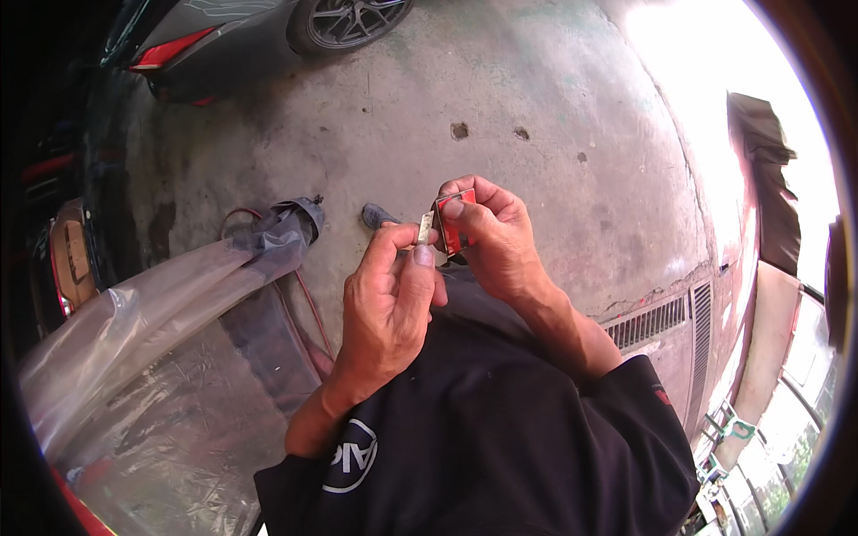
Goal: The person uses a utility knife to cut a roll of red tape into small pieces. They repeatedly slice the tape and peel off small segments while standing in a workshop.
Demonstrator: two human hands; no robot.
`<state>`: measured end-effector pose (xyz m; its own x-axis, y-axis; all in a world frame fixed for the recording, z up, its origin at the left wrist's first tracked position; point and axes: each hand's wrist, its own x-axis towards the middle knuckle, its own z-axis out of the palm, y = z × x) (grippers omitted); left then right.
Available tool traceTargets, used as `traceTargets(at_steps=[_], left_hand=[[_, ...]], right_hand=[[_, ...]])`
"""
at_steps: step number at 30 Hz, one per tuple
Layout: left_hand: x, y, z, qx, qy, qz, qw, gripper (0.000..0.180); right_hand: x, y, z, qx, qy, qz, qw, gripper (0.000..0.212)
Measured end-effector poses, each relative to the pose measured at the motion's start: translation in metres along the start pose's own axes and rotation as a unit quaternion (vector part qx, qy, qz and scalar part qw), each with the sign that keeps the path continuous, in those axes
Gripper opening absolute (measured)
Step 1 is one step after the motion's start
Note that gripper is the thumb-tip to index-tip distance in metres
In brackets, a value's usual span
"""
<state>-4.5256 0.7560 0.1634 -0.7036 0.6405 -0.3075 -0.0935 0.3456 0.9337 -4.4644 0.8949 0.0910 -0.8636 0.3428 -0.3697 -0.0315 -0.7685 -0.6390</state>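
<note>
Left hand: the left hand (389,308) has its thumb and fingers clamped on a thin pale strip (424,229), which stands nearly upright above the thumb tip.
Right hand: the right hand (502,237) has its fingers closed on a small flat red packet (450,236), thumb across its face.
Strip and packet: held in the air in front of the black shirt (509,429), side by side; whether they touch, I cannot tell.
Floor: worn, stained grey concrete (581,98) with two small pits (459,131) beyond the hands and a crack toward the right.
Drain: slotted grates (648,327) meet at a corner, right of the person.
Underfoot: a dark shoe (379,215) shows just beyond the left hand.
Left side: clear plastic sheeting (134,326) drapes in folds, a reddish hose (311,304) beside it.
Far left: a dark car (241,62) shows a spoked wheel (353,21) and red tail light (175,49).
Right edge: glaring daylight.
</note>
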Motion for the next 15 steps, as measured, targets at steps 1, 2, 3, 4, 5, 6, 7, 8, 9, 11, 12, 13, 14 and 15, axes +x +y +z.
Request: traceTargets(at_steps=[1,2,3,4,5,6,7,8,9,11,12,13,14,15], left_hand=[[0.0014,-0.0014,-0.0003,0.002,-0.003,0.009,1.000,0.022],[0.0025,-0.0043,-0.0011,0.005,-0.006,0.017,1.000,0.021],[0.0030,-0.0055,-0.0013,0.008,-0.008,0.027,1.000,0.020],[0.0032,-0.0037,-0.0006,0.008,-0.005,0.023,1.000,0.020],[0.0030,-0.0006,0.0005,0.008,-0.002,0.019,1.000,0.019],[0.0056,0.0000,0.0011,0.006,0.001,0.009,1.000,0.018],[0.0076,-0.0004,0.0013,0.003,0.002,0.005,1.000,0.018],[0.0095,-0.0008,0.0013,0.000,0.003,0.001,1.000,0.017],[0.0100,-0.0006,0.0017,-0.002,0.005,0.001,1.000,0.017],[0.0104,-0.0006,0.0020,0.000,0.007,-0.005,1.000,0.017],[0.0102,-0.0002,0.0027,0.002,0.007,-0.007,1.000,0.017],[0.0104,0.0001,0.0035,0.000,0.007,-0.006,1.000,0.017],[0.0108,0.0004,0.0044,-0.001,0.007,-0.005,1.000,0.017],[0.0110,0.0004,0.0047,-0.003,0.008,-0.005,1.000,0.017]], right_hand=[[0.0007,-0.0003,0.0008,-0.009,0.006,-0.004,1.000,0.015],[0.0012,-0.0016,0.0014,-0.007,0.001,-0.002,1.000,0.015],[0.0011,-0.0031,0.0021,-0.005,-0.004,-0.001,1.000,0.015],[0.0008,-0.0042,0.0026,-0.002,-0.010,-0.001,1.000,0.015],[0.0006,-0.0046,0.0019,-0.002,-0.018,-0.004,1.000,0.015],[0.0032,-0.0038,-0.0007,-0.002,-0.023,-0.001,1.000,0.016],[0.0053,-0.0029,-0.0026,-0.002,-0.028,0.002,1.000,0.016],[0.0069,-0.0018,-0.0037,0.000,-0.025,0.005,1.000,0.016],[0.0070,-0.0015,-0.0040,0.001,-0.025,0.004,1.000,0.016],[0.0076,-0.0020,-0.0040,0.002,-0.026,0.004,1.000,0.017],[0.0069,-0.0037,-0.0038,0.003,-0.027,0.003,1.000,0.017],[0.0063,-0.0047,-0.0040,0.003,-0.027,0.002,1.000,0.017],[0.0061,-0.0050,-0.0049,0.003,-0.028,0.000,1.000,0.017],[0.0067,-0.0047,-0.0057,0.002,-0.028,0.001,1.000,0.017]])
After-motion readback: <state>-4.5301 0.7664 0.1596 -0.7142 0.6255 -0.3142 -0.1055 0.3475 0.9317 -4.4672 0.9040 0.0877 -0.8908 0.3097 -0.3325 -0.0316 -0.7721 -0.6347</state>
